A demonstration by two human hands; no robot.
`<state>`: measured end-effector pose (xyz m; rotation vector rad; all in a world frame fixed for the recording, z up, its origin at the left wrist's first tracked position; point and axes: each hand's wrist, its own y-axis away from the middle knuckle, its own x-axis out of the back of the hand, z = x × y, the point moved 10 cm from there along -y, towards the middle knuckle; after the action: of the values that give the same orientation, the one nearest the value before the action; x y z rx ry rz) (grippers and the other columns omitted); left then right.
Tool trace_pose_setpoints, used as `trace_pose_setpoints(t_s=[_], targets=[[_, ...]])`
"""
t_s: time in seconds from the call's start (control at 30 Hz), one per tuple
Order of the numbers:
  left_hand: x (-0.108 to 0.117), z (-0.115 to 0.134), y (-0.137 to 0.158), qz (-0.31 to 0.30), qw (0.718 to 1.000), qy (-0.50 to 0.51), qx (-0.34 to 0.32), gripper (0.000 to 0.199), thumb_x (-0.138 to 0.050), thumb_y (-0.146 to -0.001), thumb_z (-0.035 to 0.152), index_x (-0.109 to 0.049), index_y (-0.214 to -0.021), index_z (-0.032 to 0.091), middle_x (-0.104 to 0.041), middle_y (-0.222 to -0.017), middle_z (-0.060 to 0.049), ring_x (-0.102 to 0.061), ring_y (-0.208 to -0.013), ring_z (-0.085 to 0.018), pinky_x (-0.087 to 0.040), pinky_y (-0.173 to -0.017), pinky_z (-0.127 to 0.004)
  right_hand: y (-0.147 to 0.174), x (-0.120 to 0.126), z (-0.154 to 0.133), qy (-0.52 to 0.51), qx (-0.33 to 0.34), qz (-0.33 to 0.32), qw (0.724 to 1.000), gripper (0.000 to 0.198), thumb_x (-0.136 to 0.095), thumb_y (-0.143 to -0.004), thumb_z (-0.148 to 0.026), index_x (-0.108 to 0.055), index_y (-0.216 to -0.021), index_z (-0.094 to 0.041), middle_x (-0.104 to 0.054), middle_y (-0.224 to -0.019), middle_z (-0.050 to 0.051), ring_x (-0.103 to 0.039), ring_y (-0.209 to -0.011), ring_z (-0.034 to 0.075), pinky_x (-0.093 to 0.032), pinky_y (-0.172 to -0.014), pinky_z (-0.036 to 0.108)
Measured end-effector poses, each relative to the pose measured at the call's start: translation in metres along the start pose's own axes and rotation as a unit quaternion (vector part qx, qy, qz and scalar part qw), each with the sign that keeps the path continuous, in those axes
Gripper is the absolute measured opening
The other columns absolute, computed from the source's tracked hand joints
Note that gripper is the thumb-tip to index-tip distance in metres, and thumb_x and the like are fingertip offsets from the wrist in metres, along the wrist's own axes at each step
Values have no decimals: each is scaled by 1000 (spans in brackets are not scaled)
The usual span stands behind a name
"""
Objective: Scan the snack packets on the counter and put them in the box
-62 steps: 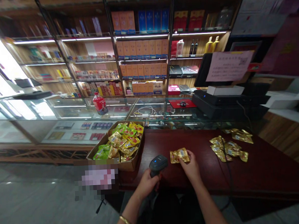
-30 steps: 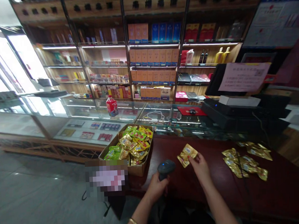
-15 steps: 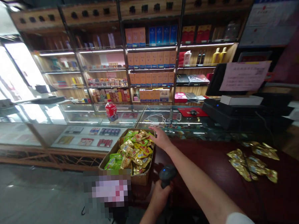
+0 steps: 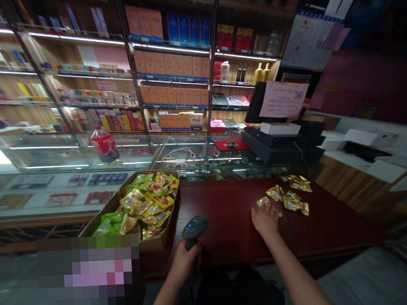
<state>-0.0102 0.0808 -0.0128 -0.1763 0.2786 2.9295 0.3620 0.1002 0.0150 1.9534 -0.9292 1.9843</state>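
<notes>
My left hand (image 4: 183, 259) grips a dark handheld barcode scanner (image 4: 194, 228) with a blue light, above the front of the table. My right hand (image 4: 266, 218) is low over the dark red tabletop (image 4: 223, 206), its fingers bent over a gold snack packet (image 4: 263, 201); part of it shows past the fingertips. Just beyond that hand lies a loose group of several gold packets (image 4: 293, 201). To the left, a cardboard box (image 4: 160, 244) holds many green, yellow and gold packets (image 4: 138, 203).
A glass display counter (image 4: 138, 149) bears a red-labelled bottle (image 4: 104, 144), a white cable (image 4: 178, 154) and a mouse on a red mat (image 4: 220, 145). A monitor (image 4: 255, 102) stands back right. Stocked shelves line the wall. A pixelated patch hides the lower left.
My right hand has moved from the box's right edge across the table to the gold packets. My left hand still holds the scanner. The view has swung right.
</notes>
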Motion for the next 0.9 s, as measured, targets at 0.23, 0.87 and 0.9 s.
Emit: trace_pose_setpoints(t_s=[0.23, 0.87, 0.9], targets=[[-11, 5, 7, -54, 998, -39, -12, 33, -77, -70, 48, -63, -77, 19, -54, -44, 4, -44, -34, -12, -37, -37, -22, 51, 20, -80, -108, 125, -11, 986, 44, -50, -101, -27, -61, -144, -19, -63, -144, 18, -62, -124, 31, -46, -96, 41], [-16, 10, 16, -96, 995, 5, -24, 42, -77, -78, 56, -63, -73, 17, -54, -46, 3, -44, -35, -9, -33, -38, -21, 69, 33, -84, -483, 209, 81, 847, 64, -57, -98, -40, -38, -158, -23, -65, -122, 14, -68, -115, 30, -60, -101, 48], [-15, 8, 16, -94, 995, 6, -23, 42, -77, -77, 56, -63, -73, 17, -54, -46, 3, -44, -35, -10, -33, -38, -21, 69, 33, -84, -482, 208, 73, 848, 64, -56, -98, -40, -39, -157, -23, -64, -124, 14, -68, -116, 30, -59, -102, 48]])
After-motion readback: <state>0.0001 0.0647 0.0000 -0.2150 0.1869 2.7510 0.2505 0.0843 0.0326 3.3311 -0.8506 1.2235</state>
